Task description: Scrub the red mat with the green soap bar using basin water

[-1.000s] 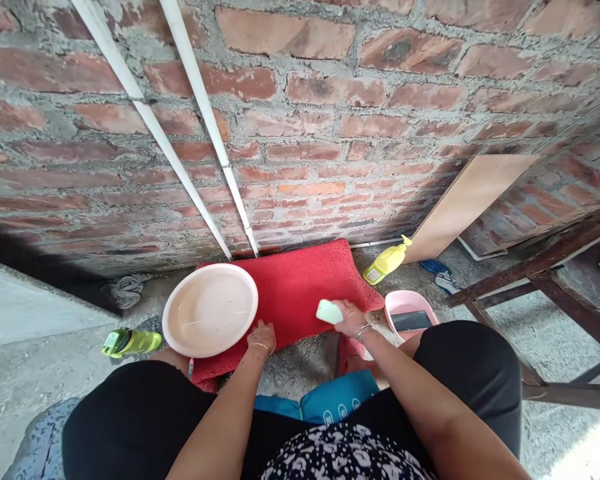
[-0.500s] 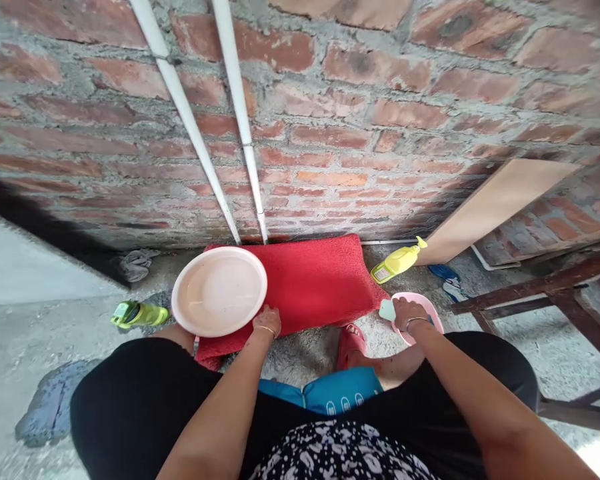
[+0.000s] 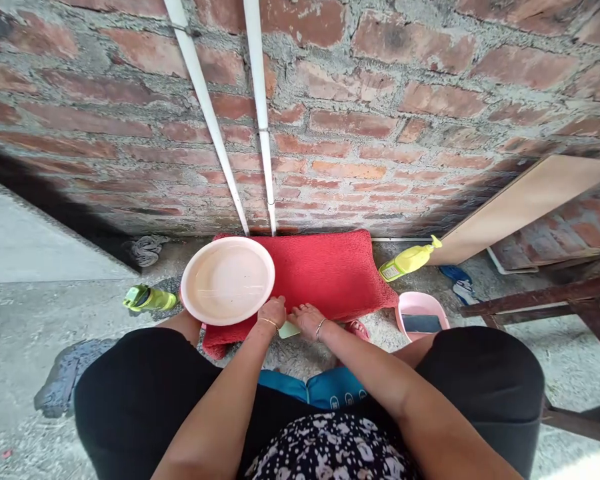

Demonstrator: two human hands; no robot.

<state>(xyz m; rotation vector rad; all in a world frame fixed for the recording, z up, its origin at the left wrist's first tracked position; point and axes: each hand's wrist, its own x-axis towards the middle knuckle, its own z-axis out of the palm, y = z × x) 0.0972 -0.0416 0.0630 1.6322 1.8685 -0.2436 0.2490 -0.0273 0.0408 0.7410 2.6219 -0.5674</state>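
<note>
My right hand (image 3: 307, 321) is closed around a thin pale green flat piece (image 3: 289, 330), mostly hidden under the fingers; its exact kind does not show. Right beside it, my left hand (image 3: 273, 312) has its fingers curled at the piece's left edge, close to the rim of a wide pale pink basin (image 3: 193, 312) with clear water in it. Both hands are over the front edge of a red cloth-covered support (image 3: 325, 273), on which the basin stands. A small pink tub (image 3: 423, 298) on the floor at right holds a dark flat rectangular thing (image 3: 422, 323).
A yellow pump bottle (image 3: 407, 261) leans at the support's right end. A green bottle (image 3: 151, 299) lies left of the basin. Two white pipes (image 3: 266, 160) run down the brick wall. At right are a leaning board (image 3: 520, 207) and a dark wooden frame (image 3: 545, 300).
My right hand has moved left from the pink tub to beside my left hand, carrying the pale green piece. My left hand stays near the basin's rim. The view has shifted slightly.
</note>
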